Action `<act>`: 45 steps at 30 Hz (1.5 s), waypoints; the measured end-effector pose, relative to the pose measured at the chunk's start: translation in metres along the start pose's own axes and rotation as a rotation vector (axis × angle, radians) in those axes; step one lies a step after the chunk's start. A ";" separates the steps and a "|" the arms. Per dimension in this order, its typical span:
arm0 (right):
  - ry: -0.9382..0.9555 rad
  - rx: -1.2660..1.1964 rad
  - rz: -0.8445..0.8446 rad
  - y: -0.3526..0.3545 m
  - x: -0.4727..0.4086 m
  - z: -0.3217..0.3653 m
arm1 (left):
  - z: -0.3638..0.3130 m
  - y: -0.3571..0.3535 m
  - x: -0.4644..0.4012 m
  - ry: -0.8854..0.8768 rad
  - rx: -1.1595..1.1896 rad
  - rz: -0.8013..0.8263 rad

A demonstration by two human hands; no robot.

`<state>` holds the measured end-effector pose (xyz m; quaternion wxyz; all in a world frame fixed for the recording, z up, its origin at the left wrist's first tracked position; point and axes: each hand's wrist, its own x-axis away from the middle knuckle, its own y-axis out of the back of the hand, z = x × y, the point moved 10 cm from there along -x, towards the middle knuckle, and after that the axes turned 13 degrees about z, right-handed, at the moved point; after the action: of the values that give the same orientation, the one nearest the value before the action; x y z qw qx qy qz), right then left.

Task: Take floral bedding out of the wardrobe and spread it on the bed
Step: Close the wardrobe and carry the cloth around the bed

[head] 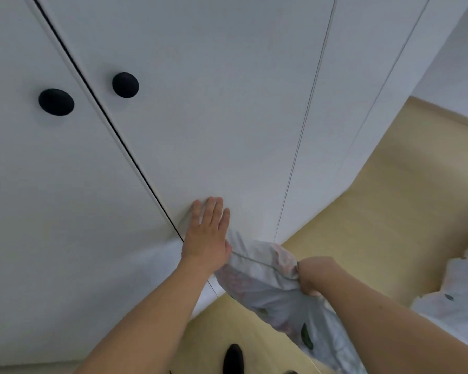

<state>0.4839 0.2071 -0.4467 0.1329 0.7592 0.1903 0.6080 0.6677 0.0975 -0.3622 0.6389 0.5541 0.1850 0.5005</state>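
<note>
The white wardrobe (200, 103) fills most of the view, its doors closed, with two round black knobs (125, 85) on the left pair. My left hand (207, 233) lies flat with fingers spread against the lower part of a door. My right hand (312, 276) is clenched on a bunch of floral bedding (265, 282), white with pink flowers and green leaves. The fabric runs from the door's bottom edge past my right hand and down toward the lower right. More of the same floral bedding (459, 292) lies at the right edge.
Pale yellow wooden floor (389, 211) stretches to the right of the wardrobe and below it. A dark foot or shoe (233, 359) shows at the bottom edge. A white wall meets the floor at the upper right.
</note>
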 end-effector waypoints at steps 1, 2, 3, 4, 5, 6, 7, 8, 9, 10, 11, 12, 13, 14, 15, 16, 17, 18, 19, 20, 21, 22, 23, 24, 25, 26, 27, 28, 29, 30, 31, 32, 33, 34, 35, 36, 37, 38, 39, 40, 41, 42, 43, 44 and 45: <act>0.001 -0.019 -0.019 0.000 0.001 -0.001 | -0.012 0.001 0.001 -0.133 0.040 -0.046; -0.002 -0.032 -0.038 0.000 0.002 -0.002 | -0.027 0.002 0.002 -0.271 0.056 -0.085; -0.009 -0.045 -0.047 0.000 0.003 -0.004 | -0.043 0.003 0.005 -0.397 0.055 -0.119; -0.017 -0.058 -0.051 -0.001 0.005 -0.006 | -0.060 0.003 0.007 -0.505 0.058 -0.140; -0.026 -0.077 -0.057 0.000 0.008 -0.008 | -0.078 0.003 0.008 -0.593 0.059 -0.138; -0.037 -0.102 -0.070 0.000 0.008 -0.013 | -0.098 0.001 0.008 -0.661 0.052 -0.120; -0.049 -0.131 -0.080 0.000 0.010 -0.020 | -0.118 -0.001 0.006 -0.698 0.033 -0.082; -0.061 -0.159 -0.092 -0.001 0.011 -0.027 | -0.135 -0.004 0.002 -0.709 0.017 -0.035; -0.073 -0.194 -0.099 -0.003 0.013 -0.035 | -0.150 -0.006 -0.003 -0.696 0.003 0.012; -0.086 -0.237 -0.110 -0.008 0.014 -0.048 | -0.167 -0.006 -0.011 -0.676 -0.004 0.048; -0.095 -0.274 -0.123 -0.012 0.015 -0.061 | -0.179 -0.003 -0.019 -0.644 -0.003 0.074; -0.103 -0.306 -0.134 -0.015 0.016 -0.073 | -0.188 0.001 -0.027 -0.615 -0.004 0.089; -0.117 -0.342 -0.137 -0.020 0.017 -0.088 | -0.201 0.010 -0.035 -0.609 -0.026 0.097; -0.128 -0.376 -0.132 -0.026 0.016 -0.102 | -0.213 0.017 -0.041 -0.619 -0.061 0.100; -0.143 -0.419 -0.126 -0.035 0.014 -0.121 | -0.231 0.030 -0.049 -0.651 -0.101 0.095; -0.149 -0.451 -0.123 -0.040 0.011 -0.135 | -0.244 0.039 -0.055 -0.680 -0.127 0.092; -0.159 -0.487 -0.126 -0.047 0.008 -0.153 | -0.261 0.049 -0.063 -0.711 -0.152 0.098; -0.170 -0.523 -0.136 -0.053 0.004 -0.172 | -0.279 0.060 -0.070 -0.741 -0.166 0.103; -0.181 -0.557 -0.144 -0.058 0.002 -0.192 | -0.297 0.072 -0.078 -0.768 -0.184 0.097; -0.191 -0.596 -0.150 -0.064 0.000 -0.212 | -0.315 0.083 -0.086 -0.791 -0.199 0.098; -0.204 -0.641 -0.152 -0.070 -0.002 -0.234 | -0.334 0.093 -0.095 -0.810 -0.206 0.097; -0.219 -0.690 -0.159 -0.079 -0.005 -0.257 | -0.354 0.105 -0.105 -0.828 -0.212 0.090; -0.234 -0.742 -0.165 -0.088 -0.007 -0.280 | -0.375 0.116 -0.115 -0.846 -0.221 0.079; -0.245 -0.794 -0.169 -0.098 -0.009 -0.301 | -0.395 0.129 -0.125 -0.863 -0.233 0.065; -0.252 -0.845 -0.177 -0.107 -0.009 -0.319 | -0.413 0.142 -0.133 -0.883 -0.246 0.043; -0.264 -0.897 -0.187 -0.117 -0.009 -0.339 | -0.433 0.157 -0.139 -0.912 -0.256 0.018; -0.278 -0.947 -0.199 -0.126 -0.008 -0.357 | -0.451 0.171 -0.144 -0.941 -0.262 -0.005; -0.297 -0.997 -0.216 -0.135 -0.006 -0.378 | -0.472 0.185 -0.149 -0.973 -0.270 -0.028; -0.314 -1.043 -0.233 -0.143 -0.003 -0.398 | -0.491 0.199 -0.154 -1.000 -0.281 -0.044; -0.331 -1.085 -0.252 -0.150 0.000 -0.417 | -0.509 0.212 -0.159 -1.027 -0.292 -0.059; -0.350 -1.124 -0.268 -0.157 0.002 -0.436 | -0.529 0.224 -0.165 -1.053 -0.306 -0.067; -0.369 -1.157 -0.276 -0.163 0.001 -0.451 | -0.544 0.234 -0.170 -1.073 -0.317 -0.078; -0.392 -1.189 -0.278 -0.171 0.000 -0.468 | -0.561 0.245 -0.176 -1.092 -0.329 -0.089; -0.413 -1.222 -0.274 -0.177 -0.002 -0.482 | -0.576 0.255 -0.181 -1.111 -0.337 -0.100; -0.438 -1.259 -0.270 -0.184 -0.005 -0.499 | -0.593 0.266 -0.187 -1.134 -0.342 -0.111; -0.461 -1.298 -0.269 -0.190 -0.008 -0.515 | -0.608 0.279 -0.193 -1.154 -0.335 -0.123; -0.489 -1.335 -0.266 -0.196 -0.012 -0.535 | -0.626 0.293 -0.202 -1.175 -0.329 -0.135; -0.512 -1.356 -0.263 -0.199 -0.015 -0.551 | -0.640 0.304 -0.211 -1.188 -0.325 -0.146; -0.539 -1.369 -0.253 -0.202 -0.018 -0.569 | -0.654 0.316 -0.220 -1.203 -0.328 -0.160; -0.565 -1.372 -0.249 -0.204 -0.022 -0.589 | -0.669 0.325 -0.230 -1.217 -0.336 -0.172; -0.598 -1.367 -0.245 -0.204 -0.028 -0.610 | -0.684 0.334 -0.243 -1.229 -0.358 -0.184; -0.633 -1.363 -0.246 -0.202 -0.034 -0.632 | -0.701 0.343 -0.257 -1.238 -0.378 -0.191; -0.663 -1.360 -0.246 -0.199 -0.038 -0.653 | -0.715 0.353 -0.272 -1.240 -0.395 -0.195; -0.686 -1.357 -0.252 -0.194 -0.043 -0.675 | -0.729 0.366 -0.288 -1.250 -0.399 -0.202; -0.705 -1.352 -0.257 -0.188 -0.047 -0.697 | -0.742 0.379 -0.303 -1.261 -0.397 -0.209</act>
<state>-0.2277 0.3326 -0.4122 0.6899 0.6338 -0.1895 0.2940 -0.2144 0.1858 -0.3556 0.7597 0.5915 -0.2669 0.0406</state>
